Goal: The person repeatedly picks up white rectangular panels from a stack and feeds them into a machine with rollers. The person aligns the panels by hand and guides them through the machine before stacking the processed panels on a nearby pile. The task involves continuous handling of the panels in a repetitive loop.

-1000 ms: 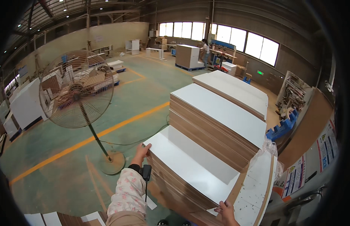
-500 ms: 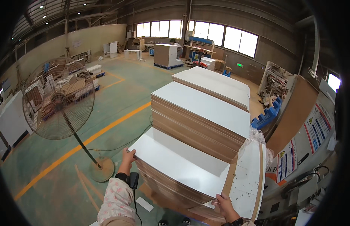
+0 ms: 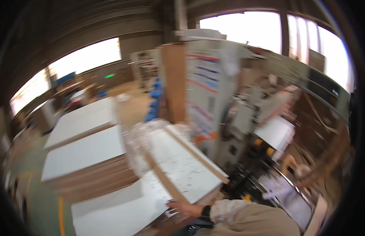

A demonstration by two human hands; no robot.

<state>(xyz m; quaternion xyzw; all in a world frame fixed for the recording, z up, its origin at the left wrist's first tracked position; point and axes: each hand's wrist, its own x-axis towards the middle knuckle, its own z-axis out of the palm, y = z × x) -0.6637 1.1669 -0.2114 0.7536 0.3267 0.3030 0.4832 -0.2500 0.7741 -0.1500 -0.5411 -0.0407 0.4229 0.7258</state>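
My right hand [image 3: 181, 207] is at the near right edge of a white panel [image 3: 111, 210], its fingers closed over the edge; motion blur softens the detail. The panel is at the lower left, on the near stack. Beyond my fingers lies a white board surface [image 3: 186, 167] scattered with dark specks, with a brown strip [image 3: 163, 175] along its near side and another brown strip [image 3: 196, 153] along its far side. Crumpled clear plastic film [image 3: 141, 137] gathers at its far end. My left hand is out of the picture.
Two more stacks, a middle panel stack [image 3: 86, 151] and a far panel stack [image 3: 82, 118], stand at the left. A grey cabinet [image 3: 206, 90] with printed signs rises ahead beside a brown board [image 3: 174, 82]. Blurred machinery [image 3: 245, 118] and a blue pallet [image 3: 154, 100] stand nearby.
My view has swung sharply right, so the stacks now sit at the left and the machinery shows. My left hand has left the picture; my right hand is still at the panel edge.
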